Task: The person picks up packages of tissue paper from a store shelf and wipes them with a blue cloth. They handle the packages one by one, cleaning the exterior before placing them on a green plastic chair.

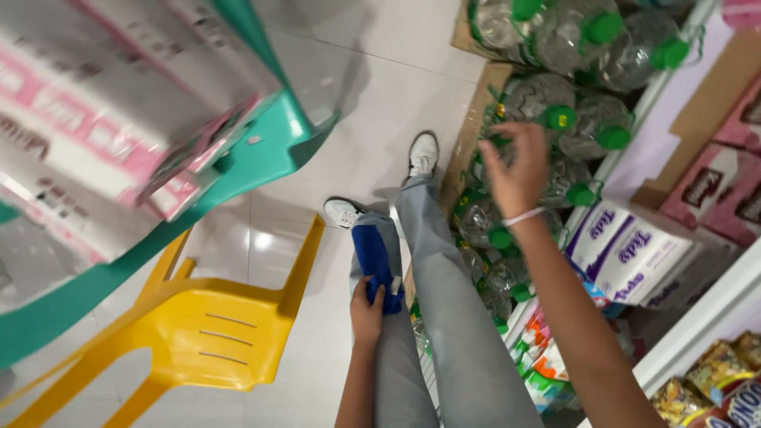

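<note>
A: Left hand (367, 311)?
B: Low against the person's own grey trouser leg (456, 317), fingers curled tight round a blue cloth (372, 257). The cloth hangs along the leg toward the white sneakers (422, 152) on the white tile floor (380, 71).

A: Right hand (515, 170)?
B: Stretched out over the clear water bottles (587, 119) with green caps. Fingers loosely spread and bent, palm down, gripping nothing. Fingertips are near one green cap (559, 117); can't tell if they touch it. Thin pale band on the wrist (523, 216).

A: Where do the bottles sit?
B: Stacked low at the foot of a white shelf (705, 317), on flattened brown cardboard (476, 103) whose edge meets the floor tiles just beside the farther shoe. More bottles run down along the leg toward the shelf's near end.

A: What else is on the shelf?
B: White packs with purple print (626, 250) just right of the reaching forearm, pink and white boxes (729, 182) at the right edge, snack bags (713, 380) in the bottom right corner, small colourful packs (543, 364) beneath the forearm.

A: Left side?
B: A yellow plastic chair (214, 325) on the floor, well apart from the left hand. Above it a teal plastic chair (269, 150) loaded with white and pink boxes (95, 119), blurred, filling the top left corner.
</note>
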